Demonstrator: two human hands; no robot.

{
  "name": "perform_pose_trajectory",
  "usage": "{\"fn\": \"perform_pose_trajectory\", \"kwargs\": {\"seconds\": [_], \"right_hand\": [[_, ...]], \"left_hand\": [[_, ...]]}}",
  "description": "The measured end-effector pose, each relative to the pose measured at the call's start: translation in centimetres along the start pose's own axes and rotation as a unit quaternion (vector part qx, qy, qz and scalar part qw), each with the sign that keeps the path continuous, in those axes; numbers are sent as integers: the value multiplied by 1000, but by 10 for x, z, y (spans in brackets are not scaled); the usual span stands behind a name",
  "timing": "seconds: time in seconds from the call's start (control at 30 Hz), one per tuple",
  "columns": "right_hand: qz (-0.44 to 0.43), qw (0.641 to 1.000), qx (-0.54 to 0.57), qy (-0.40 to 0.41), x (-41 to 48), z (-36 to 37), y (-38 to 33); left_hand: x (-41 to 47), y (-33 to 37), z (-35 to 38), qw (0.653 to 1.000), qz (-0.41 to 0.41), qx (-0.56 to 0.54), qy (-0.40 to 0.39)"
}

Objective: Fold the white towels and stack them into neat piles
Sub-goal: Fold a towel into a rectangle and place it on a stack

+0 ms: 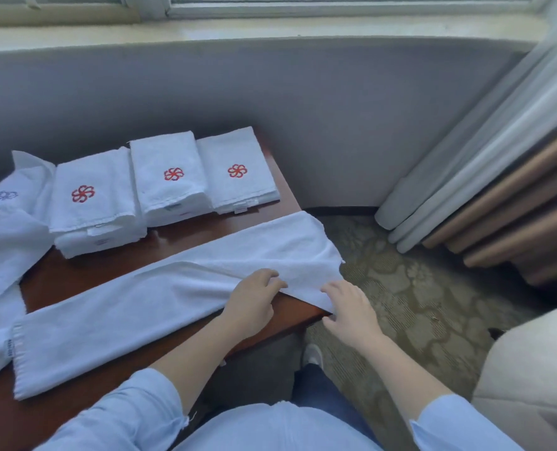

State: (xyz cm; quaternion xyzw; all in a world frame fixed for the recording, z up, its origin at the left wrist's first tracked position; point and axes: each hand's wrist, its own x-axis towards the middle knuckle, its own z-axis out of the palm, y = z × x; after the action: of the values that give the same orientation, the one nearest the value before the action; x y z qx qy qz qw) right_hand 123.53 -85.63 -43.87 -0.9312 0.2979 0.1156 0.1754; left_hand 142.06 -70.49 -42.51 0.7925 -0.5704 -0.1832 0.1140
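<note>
Here's the long white terry towel (134,307), folded into a narrow strip, lying slantwise across the reddish-brown wooden table (85,271). Its far right end pokes past the table's corner, over the patterned carpet (417,288).

My left hand (252,304) rests on the strip's near edge with the fingers bent down onto the cloth. My thumb is hidden, so I cannot tell whether I'm pinching or only pressing. My right hand (352,312) is spread wide, with the fingertips at the overhanging corner and nothing gripped.

What could go wrong? That hanging end could drag the strip off the table if I lift my left hand first. A one-handed pull could also skew the lengthwise fold so the edges stop lining up. And a wide swing leftward might knock the nearest pile.

Now the count. There's one strip in hand and three folded piles, each with a red pinwheel emblem on top: the left pile (91,203), the middle pile (169,180) and the right pile (234,174). At far left is one loose heap of unfolded white towels (7,229), showing one bluish emblem. How many towels are in it I can't say.
</note>
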Motion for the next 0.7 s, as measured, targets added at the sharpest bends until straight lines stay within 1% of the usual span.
{"fn": "perform_pose_trajectory", "kwargs": {"seconds": [0.07, 0.13, 0.2, 0.37, 0.43, 0.5, 0.57, 0.63, 0.7], "right_hand": [[-64, 998, -13, -21, 7, -1, 22], [-118, 992, -37, -21, 16, -2, 38], [-162, 985, -66, -13, 28, -4, 48], [-218, 973, -65, -31, 46, -9, 64], [-200, 979, -14, -36, 48, -9, 71], [-138, 988, 68, -28, 53, -15, 77], [-69, 989, 126, -22, 59, -23, 84], [-11, 985, 167, -45, 65, -29, 90], [54, 972, 211, -93, 73, -34, 95]], "left_hand": [[15, 10, 9, 999, -16, 22, -17], [26, 16, 15, 998, -45, 38, -34], [34, 21, 20, 995, -68, 59, -35], [50, 35, 24, 986, -120, 113, -35], [56, 38, 24, 982, -132, 130, -34], [60, 39, 22, 980, -140, 135, -30], [64, 37, 21, 981, -134, 135, -30], [69, 34, 16, 984, -136, 109, -32], [77, 32, 9, 983, -163, 75, -32]]}}
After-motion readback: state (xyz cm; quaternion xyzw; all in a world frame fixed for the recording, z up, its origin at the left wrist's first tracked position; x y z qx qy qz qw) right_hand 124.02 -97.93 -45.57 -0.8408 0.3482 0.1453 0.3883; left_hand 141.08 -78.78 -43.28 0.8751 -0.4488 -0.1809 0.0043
